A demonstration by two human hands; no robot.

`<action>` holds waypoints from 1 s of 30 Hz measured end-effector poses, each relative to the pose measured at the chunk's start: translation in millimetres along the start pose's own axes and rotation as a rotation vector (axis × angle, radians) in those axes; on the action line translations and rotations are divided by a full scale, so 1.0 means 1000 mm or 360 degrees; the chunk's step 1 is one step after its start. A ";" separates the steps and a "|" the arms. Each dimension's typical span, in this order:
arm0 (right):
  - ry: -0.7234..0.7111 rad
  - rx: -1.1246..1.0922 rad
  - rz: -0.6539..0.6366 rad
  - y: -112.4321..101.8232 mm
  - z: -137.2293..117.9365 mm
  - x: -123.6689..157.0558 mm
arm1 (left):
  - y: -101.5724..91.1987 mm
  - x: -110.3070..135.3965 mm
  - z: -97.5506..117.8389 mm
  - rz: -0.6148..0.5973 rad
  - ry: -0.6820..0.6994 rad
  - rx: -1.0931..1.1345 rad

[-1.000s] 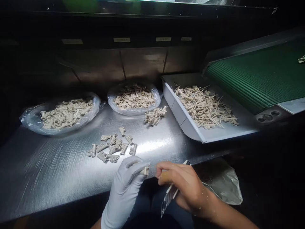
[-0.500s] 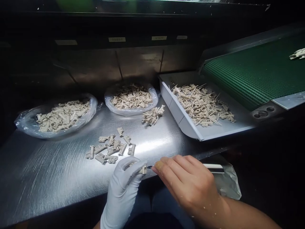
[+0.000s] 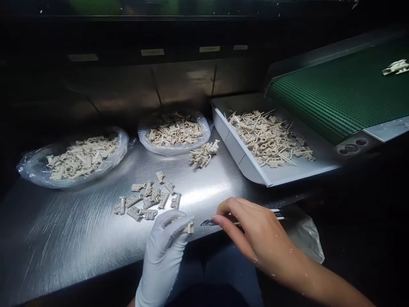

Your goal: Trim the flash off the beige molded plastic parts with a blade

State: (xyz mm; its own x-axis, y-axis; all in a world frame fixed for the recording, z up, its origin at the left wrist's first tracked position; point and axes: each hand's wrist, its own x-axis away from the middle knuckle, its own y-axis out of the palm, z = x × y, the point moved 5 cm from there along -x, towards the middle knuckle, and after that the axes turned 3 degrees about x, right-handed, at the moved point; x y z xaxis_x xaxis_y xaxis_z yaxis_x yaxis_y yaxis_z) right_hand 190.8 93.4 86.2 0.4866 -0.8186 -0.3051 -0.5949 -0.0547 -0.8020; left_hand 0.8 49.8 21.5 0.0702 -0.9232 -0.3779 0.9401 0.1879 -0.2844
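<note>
Knife blade, earlier downward, now sideways

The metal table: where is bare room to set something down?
Bare: left of the loose parts, in front of the left bag; also between small heap and right hand. Crowded: among loose parts, and where middle bag, small heap and tray nearly meet.
</note>
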 end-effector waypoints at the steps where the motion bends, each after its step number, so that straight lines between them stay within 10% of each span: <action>1: -0.0011 0.0011 0.0040 -0.001 0.000 0.001 | 0.000 0.000 0.000 0.0001 -0.0007 0.0005; 12: -0.0034 -0.0308 0.0142 0.042 0.006 0.019 | -0.042 -0.033 -0.069 0.0325 -0.0293 -0.0490; 17: 0.0054 -0.0740 0.0136 0.087 -0.002 0.017 | -0.010 -0.015 -0.048 0.0027 -0.0433 -0.0171; 20: 0.0097 -0.0953 0.0051 0.096 -0.005 0.015 | 0.023 0.007 -0.041 -0.0361 -0.0854 0.0813; 30: 0.0467 -0.1210 0.0298 0.073 0.014 0.034 | 0.035 0.005 -0.016 -0.0303 -0.1123 0.1231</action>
State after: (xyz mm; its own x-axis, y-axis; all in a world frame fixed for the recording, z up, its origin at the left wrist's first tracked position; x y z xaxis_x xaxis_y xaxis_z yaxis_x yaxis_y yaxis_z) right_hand 172.5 69.1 10.1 0.2127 -0.9625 -0.1684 -0.9701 -0.1874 -0.1542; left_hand 28.4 56.9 -4.3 -0.1562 -0.9470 0.2806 0.8948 -0.0154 0.4462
